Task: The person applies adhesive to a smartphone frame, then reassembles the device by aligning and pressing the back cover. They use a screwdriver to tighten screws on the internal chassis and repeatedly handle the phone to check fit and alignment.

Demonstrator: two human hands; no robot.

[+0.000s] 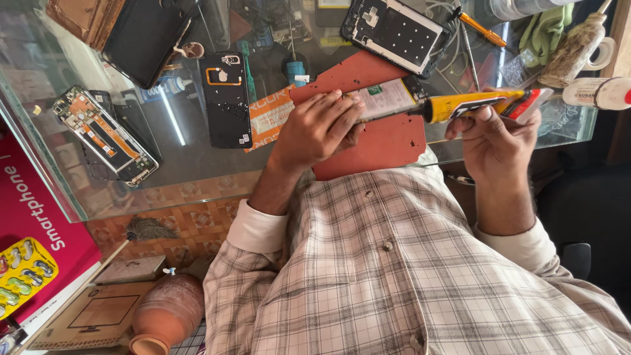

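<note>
Pinching a pale flat phone battery (384,98) along its edge, the fingers (342,108) of the left hand (314,128) are closed on it and keep it over a red-brown mat (388,141) at the near edge of the glass bench (177,131). The right hand (493,141) is wrapped around a yellow glue tube (476,105), fingers curled tight on its body, with the dark nozzle aimed at the right end of the battery; I cannot tell whether the tip touches it. The tube carries a black-and-white label band and a red-and-white end.

Left of the mat an orange-and-white printed strip (268,118) lies under the glass. Beside it rests a black phone back (225,98) with an orange outline near the top. Farther left lies an opened phone (105,135) with orange and green parts showing. A black phone frame (397,31) with a white inner border lies at the far edge, an orange-handled screwdriver (483,27) next to it. At the far right, a grimy squeeze bottle (578,46) leans by a white roll of tape (608,52), and a white tube with a red cap (601,92) lies on its side.

Below the bench the floor has orange patterned tiles (197,223). A magenta box (33,230) with white lettering stands at left, with a yellow blister pack (23,269) against it. Nearby are a brown cardboard box (92,319) and a clay pot (167,315), its contents hidden.
</note>
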